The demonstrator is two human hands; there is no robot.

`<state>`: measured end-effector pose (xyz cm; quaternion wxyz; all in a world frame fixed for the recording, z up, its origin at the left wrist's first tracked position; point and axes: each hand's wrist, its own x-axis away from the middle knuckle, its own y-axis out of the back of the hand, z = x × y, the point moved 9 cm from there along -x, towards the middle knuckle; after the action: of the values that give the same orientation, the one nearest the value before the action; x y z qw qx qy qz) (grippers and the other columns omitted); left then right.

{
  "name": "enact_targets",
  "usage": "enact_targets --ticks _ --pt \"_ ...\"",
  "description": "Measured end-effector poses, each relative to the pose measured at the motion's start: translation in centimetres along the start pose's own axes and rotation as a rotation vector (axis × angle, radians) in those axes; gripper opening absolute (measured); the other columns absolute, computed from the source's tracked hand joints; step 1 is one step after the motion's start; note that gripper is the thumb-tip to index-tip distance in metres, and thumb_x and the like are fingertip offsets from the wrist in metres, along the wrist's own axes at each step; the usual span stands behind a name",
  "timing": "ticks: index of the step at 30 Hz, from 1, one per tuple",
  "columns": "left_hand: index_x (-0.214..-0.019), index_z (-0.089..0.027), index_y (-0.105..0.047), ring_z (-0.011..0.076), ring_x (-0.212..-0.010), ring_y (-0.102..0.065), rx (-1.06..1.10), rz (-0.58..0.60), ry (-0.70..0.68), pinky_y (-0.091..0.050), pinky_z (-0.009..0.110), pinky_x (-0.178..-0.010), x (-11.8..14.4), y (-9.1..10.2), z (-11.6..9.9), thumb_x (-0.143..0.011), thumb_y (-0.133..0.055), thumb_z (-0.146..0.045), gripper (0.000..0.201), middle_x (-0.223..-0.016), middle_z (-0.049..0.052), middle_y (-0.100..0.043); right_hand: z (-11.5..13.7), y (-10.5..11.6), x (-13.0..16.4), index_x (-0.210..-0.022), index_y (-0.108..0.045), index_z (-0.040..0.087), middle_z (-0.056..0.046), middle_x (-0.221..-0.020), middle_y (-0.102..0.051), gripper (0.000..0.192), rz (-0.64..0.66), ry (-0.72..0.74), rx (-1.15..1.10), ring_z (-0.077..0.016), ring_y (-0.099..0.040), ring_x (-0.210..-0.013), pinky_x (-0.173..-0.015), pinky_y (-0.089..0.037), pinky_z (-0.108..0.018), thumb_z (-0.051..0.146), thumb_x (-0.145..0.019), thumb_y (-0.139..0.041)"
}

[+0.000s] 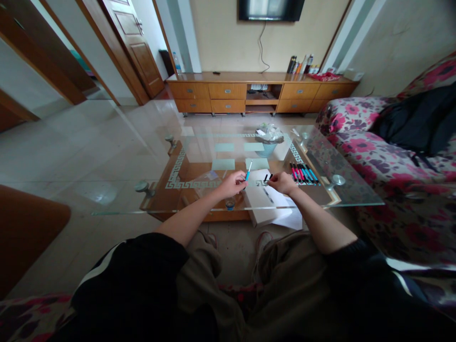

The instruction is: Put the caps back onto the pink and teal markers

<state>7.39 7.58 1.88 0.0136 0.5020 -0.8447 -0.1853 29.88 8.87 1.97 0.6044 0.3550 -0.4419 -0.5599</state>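
Note:
My left hand (pixel 233 184) is closed round a blue pen barrel (pixel 247 175), held upright with a thin pale tip pointing up. My right hand (pixel 282 182) is pinched at a small black pen cap (pixel 270 176) over the glass table. Beside it is another small black cap (pixel 265 177). To the right of my right hand, a row of pink and blue pens with black ends (pixel 304 174) lies side by side on the glass.
Under the glass tabletop (pixel 199 156) are a white box (pixel 261 216) and white paper (pixel 290 219). A small blue-rimmed round container (pixel 230 205) is near the front edge. Farther back is a lined wastebasket (pixel 267 148). A flowered sofa (pixel 359 128) flanks the right side.

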Motion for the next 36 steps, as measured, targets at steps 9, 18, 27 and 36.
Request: enact_targets --ticks 9,18,27,36 --pt "-0.101 -0.017 -0.058 0.0080 -0.050 -0.055 -0.008 0.006 -0.004 -0.039 0.018 -0.043 0.0 -0.3 0.4 -0.090 -0.067 -0.039 0.026 -0.084 0.003 -0.070 -0.2 -1.2 -0.1 -0.098 -0.083 0.021 -0.012 -0.101 -0.079 0.029 0.020 -0.104 -0.018 -0.0261 -0.073 -0.097 -0.079 -0.053 -0.029 0.038 -0.076 -0.074" --pt "-0.101 -0.016 -0.059 0.0076 -0.049 -0.055 -0.009 0.004 0.008 -0.040 0.018 -0.045 0.0 -0.2 0.1 -0.090 -0.067 -0.039 0.027 -0.083 0.003 -0.071 0.2 -1.0 0.5 -0.097 -0.084 0.023 -0.011 -0.102 -0.079 0.030 0.059 -0.145 -0.010 -0.0268 -0.073 -0.099 -0.082 -0.055 -0.029 0.036 -0.070 -0.077" --pt "-0.103 -0.017 -0.058 0.0081 -0.050 -0.055 -0.010 0.016 -0.017 -0.039 0.018 -0.044 0.1 -0.1 -0.2 -0.091 -0.066 -0.040 0.027 -0.082 0.002 -0.069 0.1 -0.4 0.5 -0.090 -0.083 0.015 -0.016 -0.094 -0.078 0.033 0.008 -0.179 -0.044 -0.0278 -0.074 -0.090 -0.076 -0.056 -0.031 0.040 -0.069 -0.079" --pt "-0.104 -0.017 -0.059 0.0080 -0.051 -0.056 0.000 0.013 -0.003 -0.040 0.018 -0.045 0.0 0.1 0.1 -0.090 -0.067 -0.039 0.028 -0.085 0.004 -0.071 -0.6 3.6 0.7 -0.079 -0.080 0.014 -0.011 -0.077 -0.077 0.019 -0.241 -0.167 -0.209 -0.0260 -0.074 -0.082 -0.074 -0.054 -0.028 0.031 -0.070 -0.076"
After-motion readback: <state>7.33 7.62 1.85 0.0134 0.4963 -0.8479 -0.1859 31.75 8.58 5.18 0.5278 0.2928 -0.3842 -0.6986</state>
